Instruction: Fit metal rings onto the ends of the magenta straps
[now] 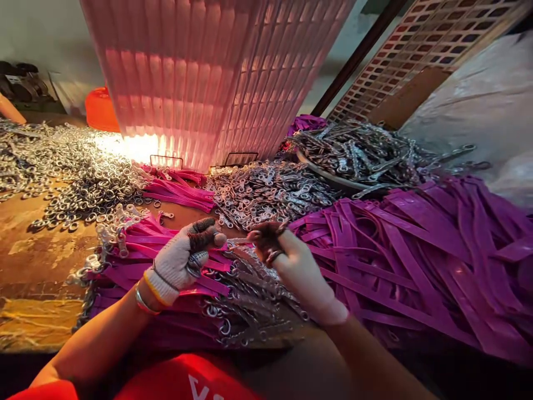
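My left hand (177, 261), in a white knit glove with blackened fingertips, is closed in a pinch above the magenta straps (145, 236). Something grey shows in its curled fingers, too unclear to name. Opposite it, my right hand (297, 272) wears a pale glove with dark, dirty fingers, also pinched together. A thin silver metal piece (237, 242) shows at the right fingertips, pointing towards the left thumb. Below both hands lies a bundle of straps with metal ring-ended links (250, 300) at their ends.
Silver rings and links (83, 194) lie heaped at left, with another link pile (270, 189) behind my hands. A pan of long links (353, 155) stands back right. Wide purple straps (416, 261) cover the right. A translucent ribbed panel (225, 78) rises behind, near a glowing lamp (100, 109).
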`<move>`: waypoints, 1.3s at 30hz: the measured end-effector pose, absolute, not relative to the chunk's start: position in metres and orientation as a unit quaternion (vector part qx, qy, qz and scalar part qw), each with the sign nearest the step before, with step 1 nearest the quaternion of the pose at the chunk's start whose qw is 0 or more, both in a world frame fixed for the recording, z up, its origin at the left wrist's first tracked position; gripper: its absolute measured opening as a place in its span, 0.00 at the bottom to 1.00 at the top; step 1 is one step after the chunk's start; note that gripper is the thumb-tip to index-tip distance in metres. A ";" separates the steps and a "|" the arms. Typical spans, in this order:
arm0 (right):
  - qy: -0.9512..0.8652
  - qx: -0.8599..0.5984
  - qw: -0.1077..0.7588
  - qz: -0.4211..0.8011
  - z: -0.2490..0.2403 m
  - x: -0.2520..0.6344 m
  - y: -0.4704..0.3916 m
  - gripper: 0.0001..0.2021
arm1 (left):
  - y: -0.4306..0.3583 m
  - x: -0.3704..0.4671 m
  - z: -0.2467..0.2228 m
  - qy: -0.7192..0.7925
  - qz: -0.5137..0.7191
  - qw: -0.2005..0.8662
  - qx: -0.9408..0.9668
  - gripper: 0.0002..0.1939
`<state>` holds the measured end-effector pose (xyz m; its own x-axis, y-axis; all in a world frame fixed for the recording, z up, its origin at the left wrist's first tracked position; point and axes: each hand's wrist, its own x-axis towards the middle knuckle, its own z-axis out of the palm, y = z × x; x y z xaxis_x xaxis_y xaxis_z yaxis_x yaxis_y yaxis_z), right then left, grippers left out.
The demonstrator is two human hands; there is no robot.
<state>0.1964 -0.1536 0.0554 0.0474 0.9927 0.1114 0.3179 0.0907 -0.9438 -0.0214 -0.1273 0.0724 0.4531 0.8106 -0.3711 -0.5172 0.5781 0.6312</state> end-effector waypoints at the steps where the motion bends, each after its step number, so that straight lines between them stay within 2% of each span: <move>1: -0.567 -0.550 0.455 0.410 0.064 0.179 -0.157 0.13 | -0.129 -0.021 0.074 0.336 0.406 0.820 0.224 0.17; 4: -0.511 -0.501 0.485 0.503 0.074 0.135 -0.160 0.17 | -0.132 -0.018 0.077 0.357 0.423 0.796 0.246 0.19; 7: -0.437 -0.478 0.536 0.542 0.065 0.113 -0.156 0.15 | -0.130 -0.018 0.072 0.362 0.490 0.732 0.305 0.17; 13: -0.342 -0.467 0.587 0.566 0.055 0.101 -0.150 0.12 | -0.116 -0.035 0.053 0.422 0.573 0.462 0.529 0.08; 14: -0.337 -0.470 0.599 0.554 0.057 0.099 -0.150 0.13 | -0.115 -0.038 0.051 0.426 0.569 0.458 0.533 0.08; 16: -0.345 -0.496 0.604 0.519 0.060 0.094 -0.151 0.13 | -0.116 -0.042 0.046 0.408 0.535 0.536 0.510 0.10; 19: -0.383 -0.540 0.583 0.471 0.058 0.090 -0.153 0.12 | -0.125 -0.038 0.038 0.369 0.460 0.677 0.441 0.14; 22: -0.451 -0.560 0.553 0.420 0.053 0.096 -0.152 0.11 | -0.131 -0.034 0.033 0.379 0.459 0.696 0.403 0.16; 25: -0.594 -0.574 0.479 0.298 0.054 0.111 -0.148 0.13 | -0.125 -0.040 0.037 0.411 0.446 0.635 0.479 0.17; 28: -0.741 -0.528 0.377 0.171 0.068 0.124 -0.141 0.23 | -0.113 -0.054 0.052 0.426 0.386 0.537 0.617 0.15; 31: -0.822 -0.474 0.281 0.146 0.085 0.129 -0.134 0.25 | -0.103 -0.061 0.068 0.379 0.321 0.540 0.680 0.12; 35: -0.806 -0.498 0.305 0.095 0.090 0.130 -0.131 0.25 | -0.099 -0.053 0.074 0.341 0.342 0.545 0.685 0.11; 37: -0.790 -0.524 0.314 0.058 0.086 0.130 -0.132 0.25 | -0.099 -0.047 0.072 0.341 0.368 0.491 0.712 0.10; 39: -0.789 -0.549 0.276 0.020 0.083 0.129 -0.134 0.25 | -0.097 -0.043 0.068 0.343 0.373 0.417 0.755 0.07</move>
